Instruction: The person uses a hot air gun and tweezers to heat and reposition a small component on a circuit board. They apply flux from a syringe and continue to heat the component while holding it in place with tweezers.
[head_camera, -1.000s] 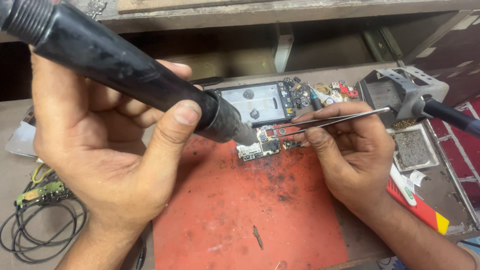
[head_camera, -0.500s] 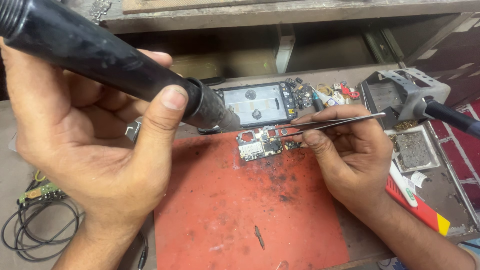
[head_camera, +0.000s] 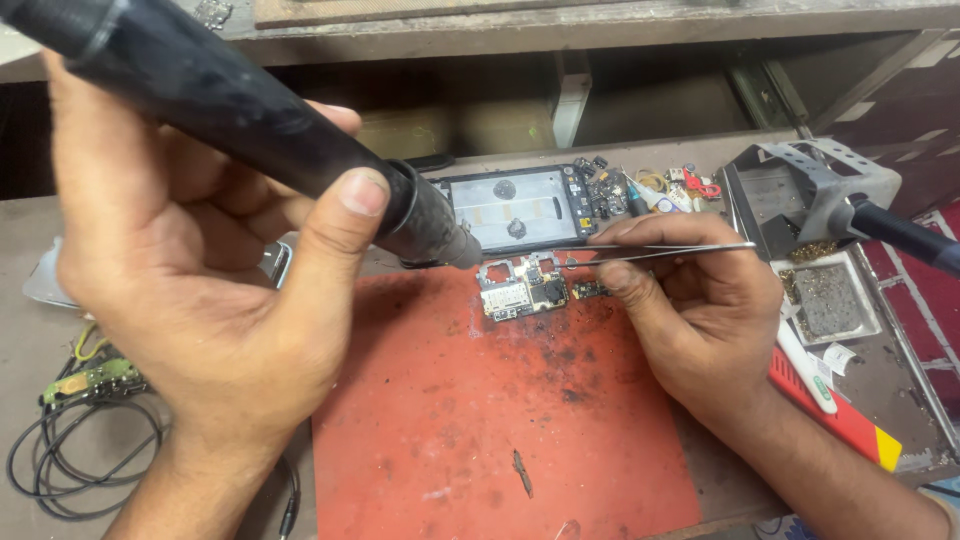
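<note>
The left hand (head_camera: 200, 270) has drawn the black hot-air tool (head_camera: 250, 110) back a little: a second ago its nozzle (head_camera: 455, 250) hung right over the small circuit board (head_camera: 522, 290), and now it sits off the board's upper left corner, farther from the right hand's fingers (head_camera: 620, 275). The tweezers (head_camera: 670, 250) have tilted slightly, their tips now just above the board.

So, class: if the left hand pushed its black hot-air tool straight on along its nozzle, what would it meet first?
Probably the small circuit board on the red mat; the left hand aims the hot-air tool there, though depth is uncertain.
</note>
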